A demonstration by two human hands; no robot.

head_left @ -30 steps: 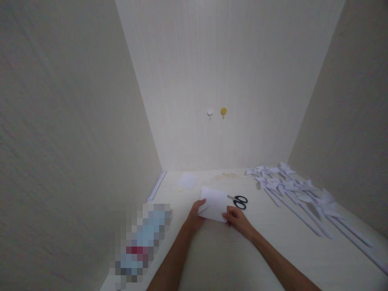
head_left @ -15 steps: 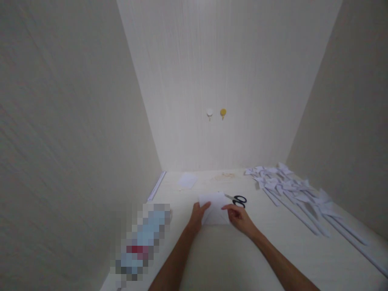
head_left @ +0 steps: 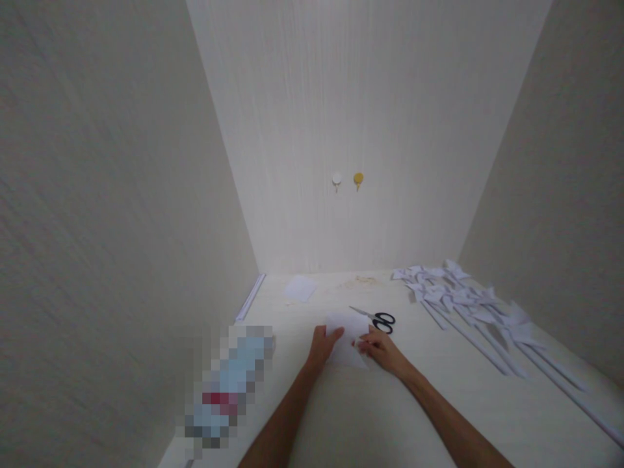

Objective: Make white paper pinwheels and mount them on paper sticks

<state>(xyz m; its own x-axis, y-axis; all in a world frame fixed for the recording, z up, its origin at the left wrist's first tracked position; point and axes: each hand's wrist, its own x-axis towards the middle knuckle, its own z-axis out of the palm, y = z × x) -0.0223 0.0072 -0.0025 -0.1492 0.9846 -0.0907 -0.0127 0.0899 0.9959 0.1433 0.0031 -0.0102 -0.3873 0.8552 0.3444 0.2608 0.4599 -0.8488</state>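
A white sheet of paper (head_left: 347, 354) is held between my hands, low in the middle of the head view. My left hand (head_left: 324, 344) grips its left side, thumb lying on top. On the right side, my right hand (head_left: 377, 346) pinches the paper near its edge, with a bent or folded part at the fingertips; the exact fold is too blurred to tell. Just beyond the paper lie scissors (head_left: 384, 321) with black handles, their blades pointing left.
Several white paper pinwheels on rolled paper sticks (head_left: 453, 296) lie along the right side. Another paper sheet (head_left: 299, 288) lies at the back left, near rolled paper sticks (head_left: 251, 298). A pixelated blue item (head_left: 236, 377) sits front left. Two hooks (head_left: 358, 179) are on the wall.
The paper has shifted slightly right and toward me, uncovering the scissor blades. My right fingers have gone from touching its surface to pinching a bent part at the right side.
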